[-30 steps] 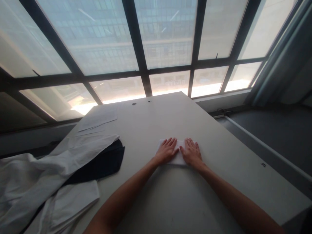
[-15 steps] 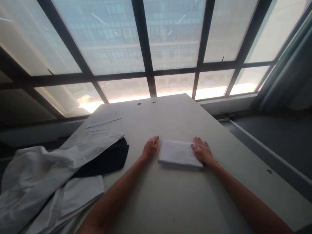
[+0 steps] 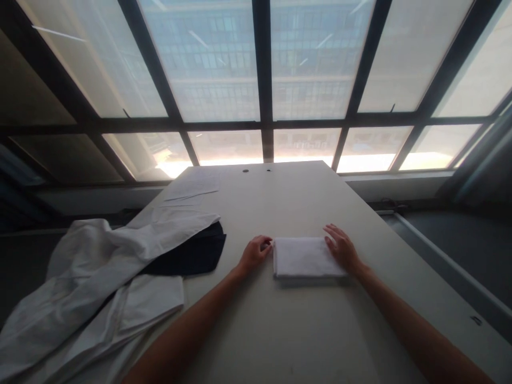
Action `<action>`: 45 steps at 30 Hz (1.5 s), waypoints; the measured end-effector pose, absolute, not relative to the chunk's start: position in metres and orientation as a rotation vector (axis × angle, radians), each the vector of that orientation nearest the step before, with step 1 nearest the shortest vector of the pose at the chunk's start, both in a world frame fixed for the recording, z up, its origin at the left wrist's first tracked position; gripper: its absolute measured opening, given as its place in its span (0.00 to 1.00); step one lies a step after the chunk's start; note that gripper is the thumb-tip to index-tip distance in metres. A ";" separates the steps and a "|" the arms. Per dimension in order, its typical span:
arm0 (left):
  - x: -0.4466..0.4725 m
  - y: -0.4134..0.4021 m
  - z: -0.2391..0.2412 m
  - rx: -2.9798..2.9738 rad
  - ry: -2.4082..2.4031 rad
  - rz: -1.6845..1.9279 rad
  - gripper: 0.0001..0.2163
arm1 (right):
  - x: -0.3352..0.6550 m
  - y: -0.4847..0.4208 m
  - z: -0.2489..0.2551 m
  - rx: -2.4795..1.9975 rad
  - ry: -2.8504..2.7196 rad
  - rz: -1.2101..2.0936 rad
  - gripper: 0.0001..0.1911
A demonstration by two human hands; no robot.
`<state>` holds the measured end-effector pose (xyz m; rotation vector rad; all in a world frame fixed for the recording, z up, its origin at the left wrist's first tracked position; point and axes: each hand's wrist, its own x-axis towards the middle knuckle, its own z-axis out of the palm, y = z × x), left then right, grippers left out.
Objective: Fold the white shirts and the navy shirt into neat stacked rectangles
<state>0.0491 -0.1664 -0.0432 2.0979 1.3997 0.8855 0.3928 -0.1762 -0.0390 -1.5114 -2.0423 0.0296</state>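
A white cloth (image 3: 302, 257), folded into a neat flat rectangle, lies on the white table in front of me. At its far left corner my left hand (image 3: 255, 253) has its fingers curled, with thumb and fingertips closed on the edge. My right hand (image 3: 343, 249) rests over the right end of the cloth, palm down, fingers stretched out. That hand hides part of the cloth's right edge.
Loose white garments (image 3: 100, 272) lie heaped on the table's left side, with a dark navy cloth (image 3: 192, 253) partly under them. Beyond are paper sheets (image 3: 196, 186). Large windows (image 3: 216, 69) rise behind the table (image 3: 288, 197).
My view has swung to the left. The left hand has come against the cloth's left edge and its fingers have closed there. The right hand stays at the right end.
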 end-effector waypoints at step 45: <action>0.142 -0.189 -0.030 2.726 1.246 0.349 0.27 | 0.342 -0.218 -0.044 -1.818 -2.239 0.238 0.34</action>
